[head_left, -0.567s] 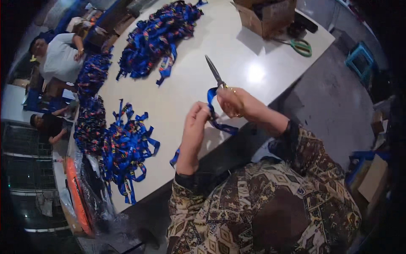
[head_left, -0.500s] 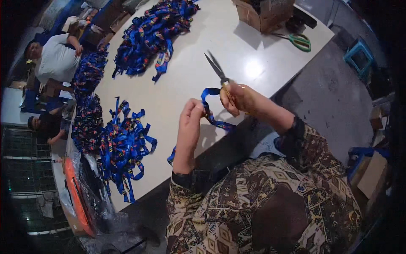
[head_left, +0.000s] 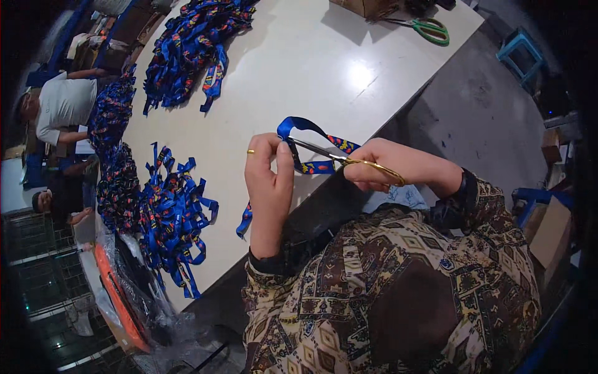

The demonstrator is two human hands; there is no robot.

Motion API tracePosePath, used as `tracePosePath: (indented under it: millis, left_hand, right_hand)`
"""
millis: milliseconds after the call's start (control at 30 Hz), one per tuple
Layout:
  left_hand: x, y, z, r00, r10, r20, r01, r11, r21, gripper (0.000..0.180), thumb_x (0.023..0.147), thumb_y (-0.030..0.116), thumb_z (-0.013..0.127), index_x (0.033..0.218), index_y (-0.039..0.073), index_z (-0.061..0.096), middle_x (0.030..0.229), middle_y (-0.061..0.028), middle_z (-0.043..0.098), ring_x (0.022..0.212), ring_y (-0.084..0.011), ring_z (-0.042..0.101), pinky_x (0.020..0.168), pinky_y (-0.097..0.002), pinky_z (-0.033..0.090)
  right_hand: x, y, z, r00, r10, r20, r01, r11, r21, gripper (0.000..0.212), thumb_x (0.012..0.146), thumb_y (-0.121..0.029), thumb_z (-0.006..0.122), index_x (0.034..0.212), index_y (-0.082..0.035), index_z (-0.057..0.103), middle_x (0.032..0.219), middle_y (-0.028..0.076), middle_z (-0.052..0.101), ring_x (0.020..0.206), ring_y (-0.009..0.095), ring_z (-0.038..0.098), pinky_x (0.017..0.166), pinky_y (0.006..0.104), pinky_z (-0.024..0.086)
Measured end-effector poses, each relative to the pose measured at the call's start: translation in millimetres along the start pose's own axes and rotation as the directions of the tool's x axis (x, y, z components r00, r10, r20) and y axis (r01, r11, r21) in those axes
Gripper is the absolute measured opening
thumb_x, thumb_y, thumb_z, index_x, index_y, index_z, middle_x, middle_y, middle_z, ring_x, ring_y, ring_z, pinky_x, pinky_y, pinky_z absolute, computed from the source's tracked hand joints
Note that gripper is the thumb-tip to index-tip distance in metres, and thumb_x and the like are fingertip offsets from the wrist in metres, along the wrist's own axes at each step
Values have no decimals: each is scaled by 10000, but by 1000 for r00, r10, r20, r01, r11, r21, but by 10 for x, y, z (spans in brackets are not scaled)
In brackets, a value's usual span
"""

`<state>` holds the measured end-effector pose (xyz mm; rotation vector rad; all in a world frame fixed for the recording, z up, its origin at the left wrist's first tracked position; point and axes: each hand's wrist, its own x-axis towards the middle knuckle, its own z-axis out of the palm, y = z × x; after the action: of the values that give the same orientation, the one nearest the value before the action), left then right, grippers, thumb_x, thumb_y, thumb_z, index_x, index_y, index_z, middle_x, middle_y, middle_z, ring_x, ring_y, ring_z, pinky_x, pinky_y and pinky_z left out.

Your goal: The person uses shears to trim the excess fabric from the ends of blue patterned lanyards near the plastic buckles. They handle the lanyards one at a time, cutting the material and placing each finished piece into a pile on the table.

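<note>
Over the front edge of the white table, my left hand (head_left: 269, 168) pinches a blue patterned lanyard strap (head_left: 311, 126) between thumb and fingers. From the pinch, the strap loops up and to the right, and a lower length runs beside the blades. Gold-handled scissors (head_left: 377, 167) are gripped in my right hand (head_left: 386, 163). Their blades point left and reach the strap close to my left fingertips. Whether the blades are fully closed is hard to make out. A blue strap end (head_left: 245, 221) hangs beside my left wrist.
Piles of blue lanyards lie on the table (head_left: 299, 75), one at the far left (head_left: 187, 53) and one nearer (head_left: 171, 215). Green-handled scissors (head_left: 431, 31) and a cardboard box (head_left: 367, 6) sit at the far right. Two people (head_left: 68, 106) are beyond the left edge.
The scissors have swung down from pointing up and away to pointing left, with their blades now at the strap by my left hand. The view has shifted slightly.
</note>
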<state>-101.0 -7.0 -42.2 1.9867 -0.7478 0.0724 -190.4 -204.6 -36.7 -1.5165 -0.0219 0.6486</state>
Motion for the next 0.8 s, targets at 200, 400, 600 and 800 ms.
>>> tracePosePath:
  millis: [200, 400, 600, 800]
  left_hand:
    - [49, 94, -5, 994, 111, 19, -113, 982, 153, 87, 819, 58, 487, 789, -23, 480, 753, -137, 478, 696, -265, 494, 630, -332, 399]
    - [66, 111, -10, 988, 148, 50, -155, 967, 203, 74, 807, 48, 494, 785, -21, 483, 768, -145, 491, 703, -295, 497, 631, -349, 403]
    - [77, 106, -29, 985, 165, 53, -173, 965, 199, 80, 807, 52, 505, 776, -20, 489, 783, -142, 504, 713, -293, 505, 633, -352, 405]
    - [48, 112, -44, 989, 146, 21, -147, 968, 203, 82, 810, 53, 513, 776, -20, 497, 789, -138, 512, 715, -289, 508, 633, -351, 407]
  right_hand:
    - [12, 2, -53, 1000, -1, 22, 1, 1000, 0, 421, 872, -392, 511, 639, -41, 521, 517, -24, 447, 454, 57, 419, 429, 209, 334]
    - [11, 12, -66, 1000, -11, 23, 11, 1000, -4, 431, 872, -408, 510, 642, -43, 520, 515, -25, 443, 453, 56, 411, 426, 212, 327]
    - [-6, 0, -66, 1000, 17, 21, -18, 999, 42, 429, 866, -415, 517, 641, -50, 523, 504, -26, 433, 444, 55, 405, 422, 211, 318]
    - [10, -36, -57, 999, 30, 35, -31, 999, 26, 423, 862, -417, 523, 639, -58, 528, 492, -35, 421, 429, 52, 393, 406, 208, 303]
